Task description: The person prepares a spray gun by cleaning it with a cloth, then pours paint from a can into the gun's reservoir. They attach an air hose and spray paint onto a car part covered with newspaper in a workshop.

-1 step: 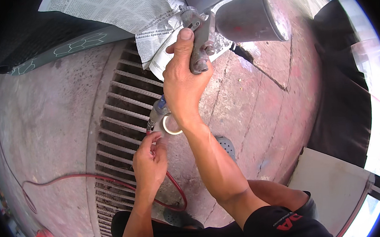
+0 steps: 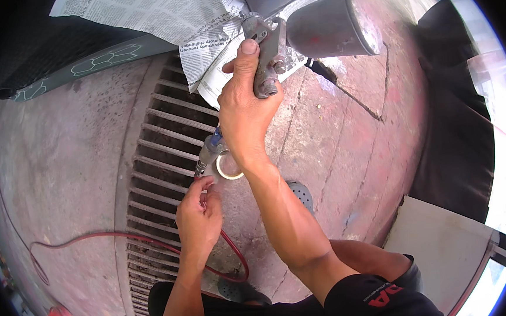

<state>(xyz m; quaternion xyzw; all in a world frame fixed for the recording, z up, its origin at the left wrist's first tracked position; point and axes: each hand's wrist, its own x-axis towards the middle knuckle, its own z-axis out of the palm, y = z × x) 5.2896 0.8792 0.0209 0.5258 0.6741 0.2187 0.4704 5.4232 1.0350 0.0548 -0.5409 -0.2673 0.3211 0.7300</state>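
My right hand (image 2: 247,114) is wrapped round the handle of a grey metal spray gun (image 2: 270,57), its thumb lying along the back of the body. A dull grey paint cup (image 2: 329,26) juts sideways to the right of the gun. Under the wrist, a metal air fitting (image 2: 205,152) with a blue part hangs at the lower end of the gun. My left hand (image 2: 201,214) pinches the red air hose (image 2: 236,250) just below that fitting; its fingers partly cover the hose. From there the hose loops down and away to the left.
Newspaper sheets (image 2: 155,18) drape over a grey part at the top. A dark panel with hexagon lines (image 2: 105,59) lies upper left. Below are a metal floor grate (image 2: 163,126), a pale tape roll (image 2: 229,176) and a grey shoe (image 2: 301,194). A whitish panel (image 2: 441,244) stands lower right.
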